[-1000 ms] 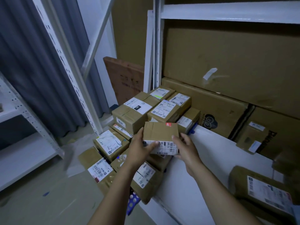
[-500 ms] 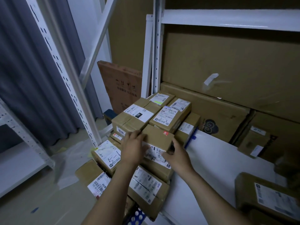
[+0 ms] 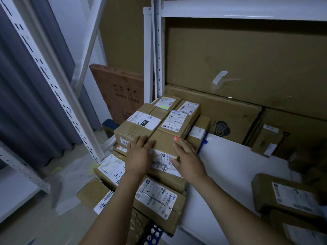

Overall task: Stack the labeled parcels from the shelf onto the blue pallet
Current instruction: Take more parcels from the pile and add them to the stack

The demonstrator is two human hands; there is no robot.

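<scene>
Your left hand [image 3: 139,157] and right hand [image 3: 188,160] lie flat, fingers straight, on the small parcel [image 3: 163,143] at frame centre, gripping nothing. It sits atop the stack over the blue pallet [image 3: 153,233]. Press it square against its neighbours before letting go. The white shelf [image 3: 230,167], at right, holds more parcels [image 3: 286,193]; a grey curtain [image 3: 26,89] hangs at left.

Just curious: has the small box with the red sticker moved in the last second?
Yes. The small box went forward and down, now against the taller box behind it.
</scene>
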